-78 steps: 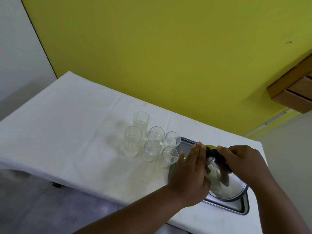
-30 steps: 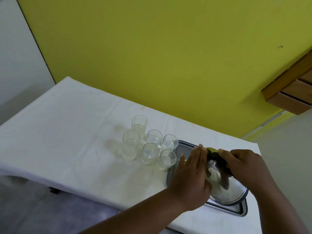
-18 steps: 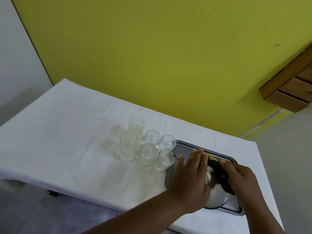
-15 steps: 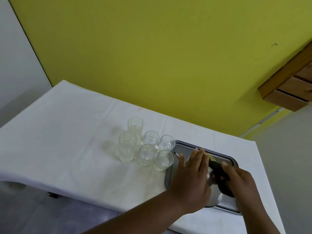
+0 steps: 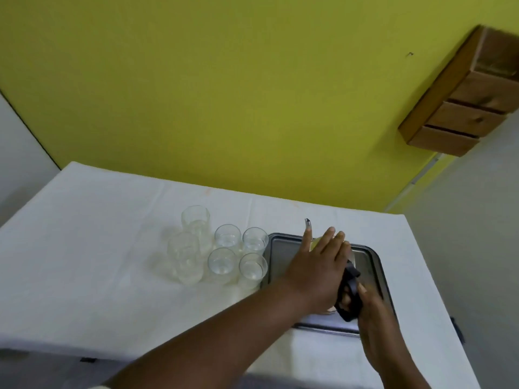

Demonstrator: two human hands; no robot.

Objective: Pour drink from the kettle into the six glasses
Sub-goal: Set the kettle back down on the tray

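Now the kettle (image 5: 331,276) sits on the metal tray (image 5: 376,265), mostly hidden. Left hand (image 5: 317,268) lies flat on top of it, fingers spread. Right hand (image 5: 373,307) is wrapped around its black handle (image 5: 349,293). Six glasses (image 5: 224,248) stand clustered just left of the tray, on the white tablecloth (image 5: 98,248).

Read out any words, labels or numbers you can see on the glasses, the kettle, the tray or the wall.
None can be read. The six glasses are plain and clear, the metal tray is bare, and the kettle is mostly hidden by the left hand and right hand. The yellow wall carries no sign.
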